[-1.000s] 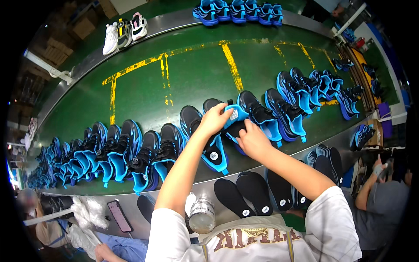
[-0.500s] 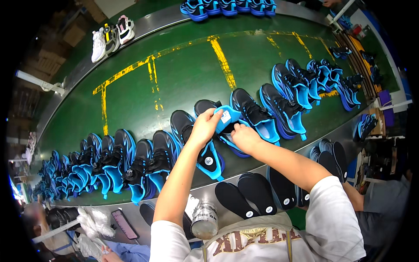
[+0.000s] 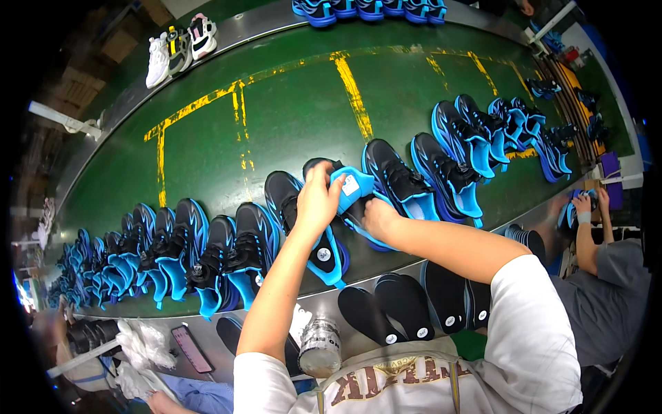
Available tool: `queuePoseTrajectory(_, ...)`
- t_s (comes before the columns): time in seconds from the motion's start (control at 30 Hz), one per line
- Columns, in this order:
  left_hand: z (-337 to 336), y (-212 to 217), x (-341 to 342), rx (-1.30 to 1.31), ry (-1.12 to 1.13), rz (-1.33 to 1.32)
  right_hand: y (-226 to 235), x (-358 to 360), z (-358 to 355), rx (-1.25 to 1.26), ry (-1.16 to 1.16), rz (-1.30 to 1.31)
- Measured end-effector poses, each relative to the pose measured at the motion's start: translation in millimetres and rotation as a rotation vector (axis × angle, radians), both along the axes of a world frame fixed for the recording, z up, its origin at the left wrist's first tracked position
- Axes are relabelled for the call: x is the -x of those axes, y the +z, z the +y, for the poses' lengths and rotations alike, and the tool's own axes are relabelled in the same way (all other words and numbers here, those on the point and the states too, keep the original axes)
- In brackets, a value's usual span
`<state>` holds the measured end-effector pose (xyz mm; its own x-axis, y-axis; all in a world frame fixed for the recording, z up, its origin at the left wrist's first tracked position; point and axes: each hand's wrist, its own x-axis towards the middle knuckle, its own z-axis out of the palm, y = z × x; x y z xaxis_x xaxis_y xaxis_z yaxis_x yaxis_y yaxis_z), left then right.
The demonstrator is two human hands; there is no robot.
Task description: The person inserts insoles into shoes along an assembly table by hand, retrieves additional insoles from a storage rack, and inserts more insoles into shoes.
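Observation:
A black and blue sneaker lies on the green belt before me, its bright blue tongue (image 3: 356,181) folded up to show a white label. My left hand (image 3: 318,199) is closed round the front of this shoe, thumb against the tongue. Into the shoe's opening reaches my right hand (image 3: 380,219), its fingers bent and partly hidden inside; what they grip cannot be made out. Just left stands a matching sneaker (image 3: 281,193) with a round white sticker on its insole (image 3: 324,257). Another sneaker (image 3: 393,172) sits close on the right.
Rows of similar sneakers (image 3: 186,234) run along the belt (image 3: 276,117) both ways. Black insoles (image 3: 400,303) lie on the metal ledge (image 3: 327,297), near a clear jar (image 3: 320,348) and a phone (image 3: 192,350). A co-worker's hands (image 3: 586,203) handle a shoe at far right.
My left hand has shifted slightly left and up over the shoe's front. My right hand sits a little deeper in the opening. At far right, a co-worker's arms have come into view.

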<state>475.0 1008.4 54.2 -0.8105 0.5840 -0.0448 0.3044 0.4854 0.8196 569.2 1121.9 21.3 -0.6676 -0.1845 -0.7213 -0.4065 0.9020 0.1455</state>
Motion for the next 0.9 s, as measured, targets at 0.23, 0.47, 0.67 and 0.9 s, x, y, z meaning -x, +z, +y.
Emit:
queuePoseTrajectory(0.23, 0.8, 10.7, 6.9, 0.204, -0.377, 0.630, 74.5, -4.5, 6.9, 0.210, -0.002, -0.292)
queuePoseTrajectory(0.47, 1.7, 14.7, 13.8, 0.275, -0.547, 0.531, 45.5, -67.7, 9.8, 0.853, -0.222, 0.834)
queuePoseTrajectory(0.67, 1.1, 43.9, -32.4, 0.379, -0.633, 0.840, 32.4, -147.7, 4.7, 0.915, -0.519, 0.951)
queuePoseTrajectory(0.9, -1.8, 11.8, -5.2, 0.566, -0.592, 1.181, 34.0, -108.3, -24.1, 1.020, -0.658, 0.977)
